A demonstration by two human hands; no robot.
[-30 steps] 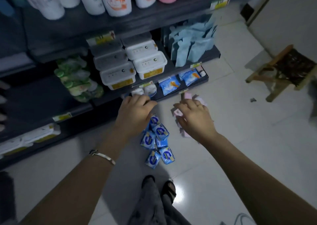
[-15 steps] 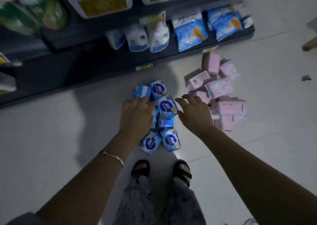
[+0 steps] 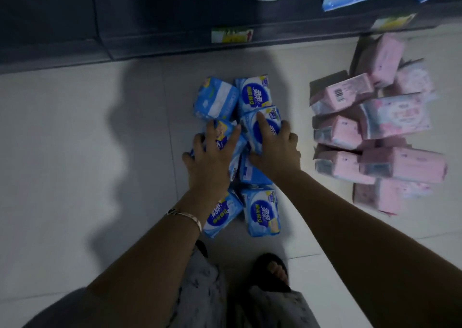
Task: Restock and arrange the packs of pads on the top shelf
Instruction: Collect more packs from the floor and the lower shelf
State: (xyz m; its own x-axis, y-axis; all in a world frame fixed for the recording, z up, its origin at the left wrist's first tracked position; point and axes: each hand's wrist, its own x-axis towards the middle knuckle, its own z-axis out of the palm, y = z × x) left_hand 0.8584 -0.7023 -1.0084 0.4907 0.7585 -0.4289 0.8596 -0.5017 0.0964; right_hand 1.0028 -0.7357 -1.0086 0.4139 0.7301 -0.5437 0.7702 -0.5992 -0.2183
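Left hand: fingers spread on blue packs; grip hidden.
Right hand: fingers clasp top pack.
Pink packs: blurred.

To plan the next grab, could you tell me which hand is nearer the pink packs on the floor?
Right. The right hand grips a blue pack just left of the pink packs; the left hand grips another blue pack farther left.
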